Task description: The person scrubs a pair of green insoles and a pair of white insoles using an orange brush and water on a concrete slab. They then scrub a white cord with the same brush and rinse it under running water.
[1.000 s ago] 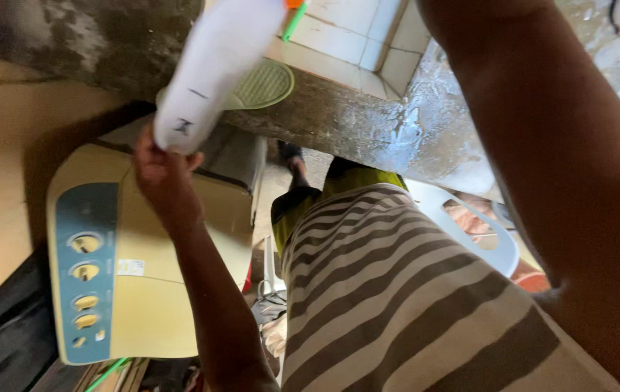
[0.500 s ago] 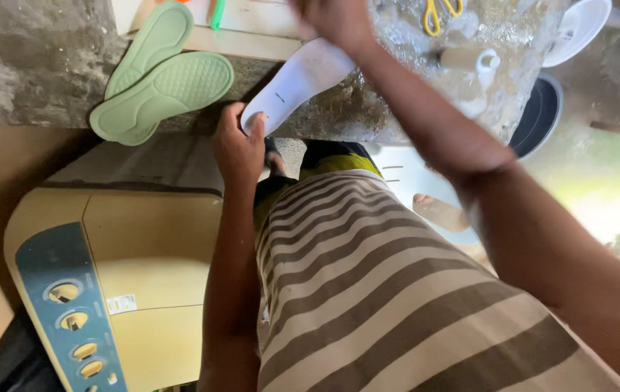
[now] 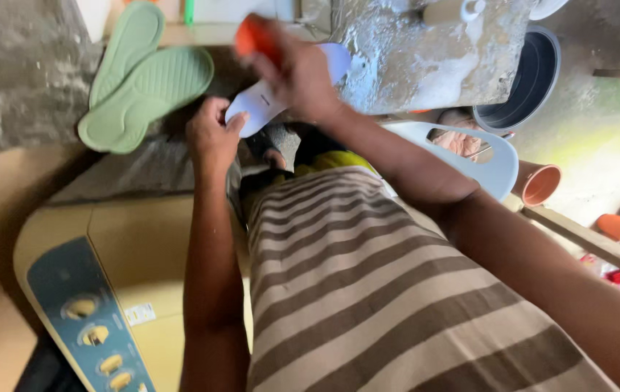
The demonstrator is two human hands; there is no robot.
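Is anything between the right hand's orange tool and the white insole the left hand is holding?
Nothing visible: the right hand holds the orange tool right over the white insole, which the left hand grips at its near end.

green insoles (image 3: pixel 143 80), yellow washing machine (image 3: pixel 136 254), terracotta pot (image 3: pixel 540 184)

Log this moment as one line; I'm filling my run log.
left hand: holds white insole | right hand: grips orange object | green insoles: on ledge
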